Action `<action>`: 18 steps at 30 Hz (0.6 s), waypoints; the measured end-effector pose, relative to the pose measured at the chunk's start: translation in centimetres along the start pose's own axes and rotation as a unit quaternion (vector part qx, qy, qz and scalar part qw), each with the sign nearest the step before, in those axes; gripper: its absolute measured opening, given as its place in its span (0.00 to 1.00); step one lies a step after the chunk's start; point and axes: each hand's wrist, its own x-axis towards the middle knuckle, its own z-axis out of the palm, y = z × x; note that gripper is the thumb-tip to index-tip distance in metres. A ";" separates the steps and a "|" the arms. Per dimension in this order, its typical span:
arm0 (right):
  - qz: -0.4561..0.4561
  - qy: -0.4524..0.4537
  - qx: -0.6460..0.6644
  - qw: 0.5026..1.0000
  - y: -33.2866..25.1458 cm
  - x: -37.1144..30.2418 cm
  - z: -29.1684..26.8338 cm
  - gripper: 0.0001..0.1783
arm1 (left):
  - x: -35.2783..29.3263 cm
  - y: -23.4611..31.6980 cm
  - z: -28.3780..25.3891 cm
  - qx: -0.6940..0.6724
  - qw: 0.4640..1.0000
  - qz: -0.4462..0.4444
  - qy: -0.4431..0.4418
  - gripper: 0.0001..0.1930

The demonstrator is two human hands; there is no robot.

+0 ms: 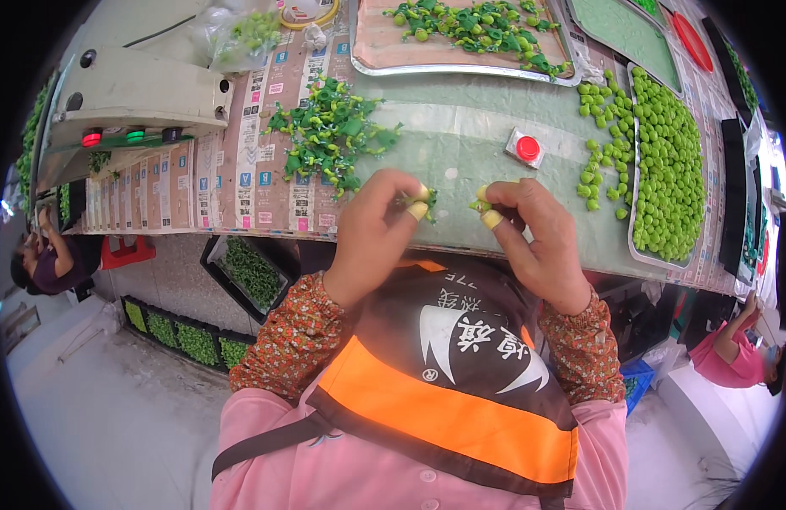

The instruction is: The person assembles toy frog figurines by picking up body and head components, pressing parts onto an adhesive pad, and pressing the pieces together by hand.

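Note:
My left hand [371, 234] pinches a small dark-green leafy piece [433, 204] between thumb and forefinger, just over the table's front edge. Facing it a short way to the right, my right hand [537, 231] is closed on a small light-green piece [479, 206], mostly hidden by the fingers. The two pieces are apart. Yellow coverings wrap the fingertips of both hands. Beyond my left hand lies a heap of green leafy pieces [337, 132] with little pale-green knobs. Loose round light-green pieces [610, 140] lie to the right, beside a tray [638, 240] full of them.
A metal-rimmed tray [461, 70] with more leafy pieces stands at the back. A small box with a red button [527, 149] sits beyond my right hand. At left is a beige machine [146, 93] with coloured buttons. Other people [57, 255] are at both sides.

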 end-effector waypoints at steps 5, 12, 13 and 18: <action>-0.030 0.006 0.009 0.999 -0.1 -0.3 1.0 0.14 | 0.1 0.6 -0.1 -0.174 0.980 -0.094 -0.015 0.12; -0.061 0.015 -0.027 0.998 -0.3 -0.5 1.5 0.16 | -0.4 1.4 -0.2 -0.287 0.940 -0.168 -0.076 0.10; -0.061 0.015 -0.027 0.998 -0.4 -0.5 1.5 0.16 | -0.5 1.4 -0.2 -0.284 0.943 -0.159 -0.073 0.10; -0.093 0.009 -0.068 0.993 -0.6 -0.4 1.6 0.18 | -0.8 2.0 0.3 -0.267 0.949 -0.151 -0.068 0.11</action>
